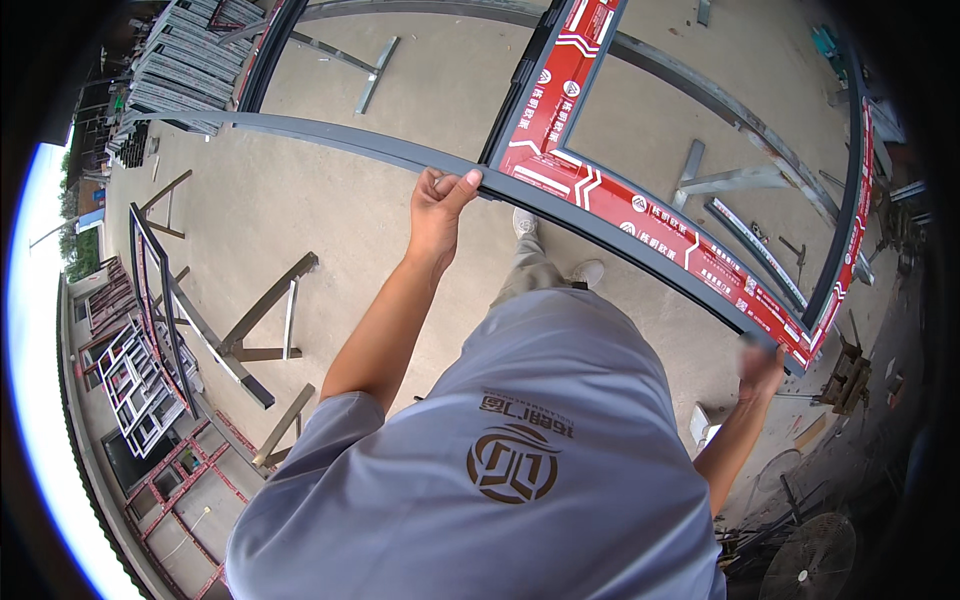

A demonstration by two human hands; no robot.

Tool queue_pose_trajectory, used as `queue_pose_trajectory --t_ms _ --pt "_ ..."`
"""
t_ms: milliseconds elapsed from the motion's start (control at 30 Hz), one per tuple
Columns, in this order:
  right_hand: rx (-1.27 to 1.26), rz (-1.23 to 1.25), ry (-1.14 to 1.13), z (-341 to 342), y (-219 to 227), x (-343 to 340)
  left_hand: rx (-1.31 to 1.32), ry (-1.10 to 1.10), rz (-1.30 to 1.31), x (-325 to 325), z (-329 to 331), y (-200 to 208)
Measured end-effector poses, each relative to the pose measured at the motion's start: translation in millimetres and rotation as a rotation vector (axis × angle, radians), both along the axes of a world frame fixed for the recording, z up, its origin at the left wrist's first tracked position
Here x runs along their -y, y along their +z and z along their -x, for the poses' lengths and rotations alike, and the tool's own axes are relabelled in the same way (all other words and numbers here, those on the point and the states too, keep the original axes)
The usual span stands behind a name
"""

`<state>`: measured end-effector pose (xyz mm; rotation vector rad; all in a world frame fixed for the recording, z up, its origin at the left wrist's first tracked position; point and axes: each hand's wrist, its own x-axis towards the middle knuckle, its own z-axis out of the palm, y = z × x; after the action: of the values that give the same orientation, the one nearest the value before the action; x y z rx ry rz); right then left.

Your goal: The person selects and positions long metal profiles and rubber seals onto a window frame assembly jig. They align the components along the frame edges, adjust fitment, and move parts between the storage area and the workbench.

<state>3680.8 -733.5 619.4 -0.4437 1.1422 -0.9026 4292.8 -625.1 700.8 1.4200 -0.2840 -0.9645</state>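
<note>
A large dark grey window frame stretches in front of me, with red printed protective film on the sash section at its right. My left hand is closed round the near rail, thumb lying on top, beside the joint where an upright bar meets it. At the near right corner, my right hand grips the same rail. Part of that hand is blurred, and its fingertips are hidden by the frame. Metal supports show beneath the frame through its openings.
Metal trestles stand on the concrete floor to my left. Beyond them, white frames and red-filmed frames lean together. Stacked grey profiles lie at the far left. A round fan stands at the lower right.
</note>
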Motion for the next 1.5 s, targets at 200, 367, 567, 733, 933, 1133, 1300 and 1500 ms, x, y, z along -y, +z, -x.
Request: queue_pose_trajectory --t_ms 200,367,567,733,933,1133,1300,1500 --pt "-0.217 -0.112 -0.133 4 -1 1 0.008 -0.002 0.08 1 3 1" --pt "-0.033 -0.063 0.075 14 9 0 -0.035 0.013 0.104 3 3 4" --pt "-0.259 -0.145 -0.09 19 8 1 -0.07 0.027 0.11 3 4 7" --pt "-0.127 -0.108 0.086 15 11 2 -0.078 0.028 0.134 4 5 8" --pt "-0.169 -0.149 0.082 30 3 4 -0.063 0.01 0.137 4 4 4" --pt "-0.271 -0.16 -0.001 37 -1 3 -0.091 0.018 0.142 3 5 -1" --pt "-0.233 -0.143 0.01 46 -6 3 -0.021 0.041 0.143 4 5 -3" --pt "-0.157 -0.13 0.02 44 -8 -2 -0.064 -0.058 0.065 -4 -9 -2"
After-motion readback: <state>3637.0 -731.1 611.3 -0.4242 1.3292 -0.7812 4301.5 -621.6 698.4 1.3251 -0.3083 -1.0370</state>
